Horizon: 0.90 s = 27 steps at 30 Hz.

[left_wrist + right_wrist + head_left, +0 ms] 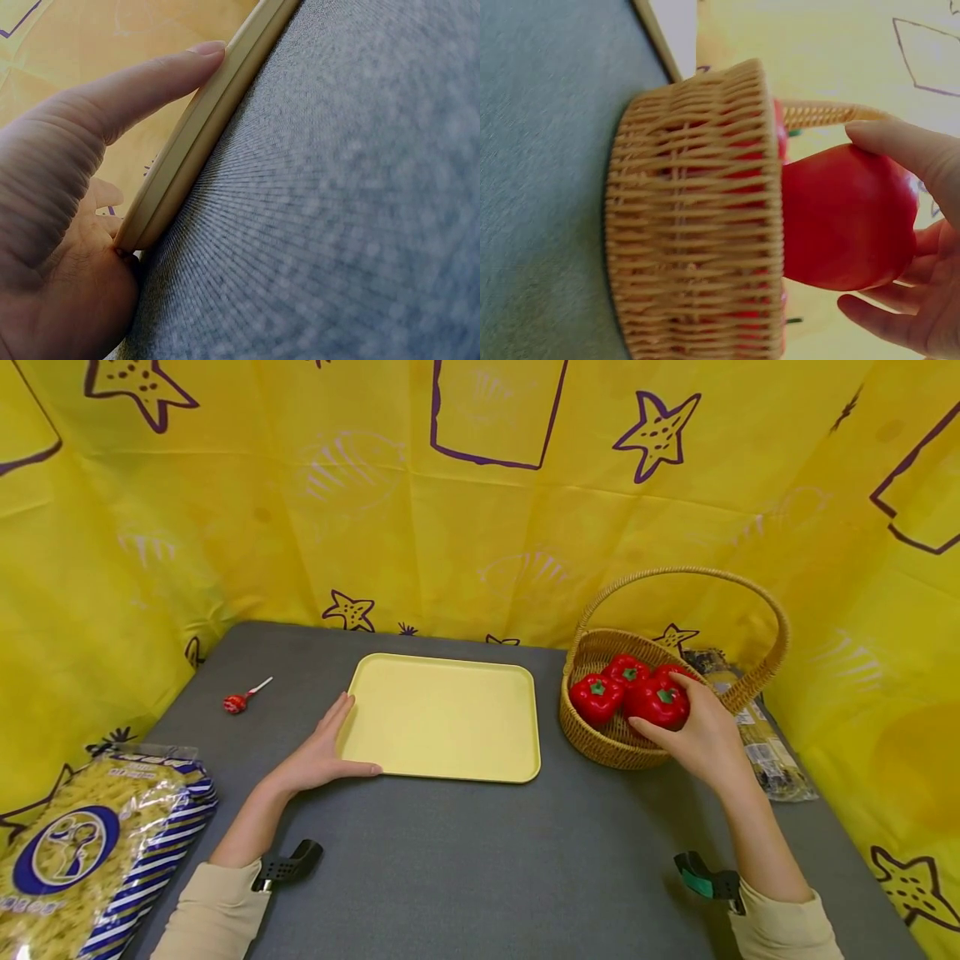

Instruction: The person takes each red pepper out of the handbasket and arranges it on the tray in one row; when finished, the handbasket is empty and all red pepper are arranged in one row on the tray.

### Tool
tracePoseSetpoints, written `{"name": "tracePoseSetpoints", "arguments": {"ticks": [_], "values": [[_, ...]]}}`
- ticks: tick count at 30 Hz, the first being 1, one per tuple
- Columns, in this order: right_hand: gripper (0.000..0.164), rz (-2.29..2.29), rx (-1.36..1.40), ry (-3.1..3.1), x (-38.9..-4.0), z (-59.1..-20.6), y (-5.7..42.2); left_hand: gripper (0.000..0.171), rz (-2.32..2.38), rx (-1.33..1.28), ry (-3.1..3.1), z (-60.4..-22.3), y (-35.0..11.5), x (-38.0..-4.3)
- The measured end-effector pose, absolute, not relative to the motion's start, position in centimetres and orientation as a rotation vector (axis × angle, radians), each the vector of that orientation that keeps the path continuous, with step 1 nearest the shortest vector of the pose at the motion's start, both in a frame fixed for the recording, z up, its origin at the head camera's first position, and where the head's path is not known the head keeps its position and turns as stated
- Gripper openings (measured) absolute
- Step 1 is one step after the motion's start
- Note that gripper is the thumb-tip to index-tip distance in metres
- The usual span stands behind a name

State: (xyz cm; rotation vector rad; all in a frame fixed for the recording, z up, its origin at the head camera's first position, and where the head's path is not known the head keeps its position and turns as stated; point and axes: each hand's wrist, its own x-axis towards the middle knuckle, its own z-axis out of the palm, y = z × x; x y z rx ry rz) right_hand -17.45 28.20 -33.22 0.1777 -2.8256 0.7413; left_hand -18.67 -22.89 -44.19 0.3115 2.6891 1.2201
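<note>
A wicker basket with a tall handle holds several red bell peppers with green stems. My right hand grips the nearest red bell pepper, thumb on one side and fingers round the other. In the right wrist view that pepper stands partly above the basket's rim. My left hand rests at the near left corner of a pale yellow tray. Its straight thumb lies against the front edge, and the other fingers extend along the left edge. In the left wrist view the thumb touches the tray's rim.
A lollipop lies at the left of the grey table. Nearer on that side is a large bag of pasta. Another clear package lies behind and right of the basket. Yellow patterned cloth surrounds the table.
</note>
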Motion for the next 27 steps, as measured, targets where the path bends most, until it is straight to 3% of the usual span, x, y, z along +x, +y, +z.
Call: {"name": "tracePoseSetpoints", "arguments": {"ticks": [27], "values": [[0.084, 0.779, 0.343, -2.778, -17.9, -31.2, 22.6, 0.126, 1.221, 0.349, 2.708, -44.5, -23.0, -18.6]]}}
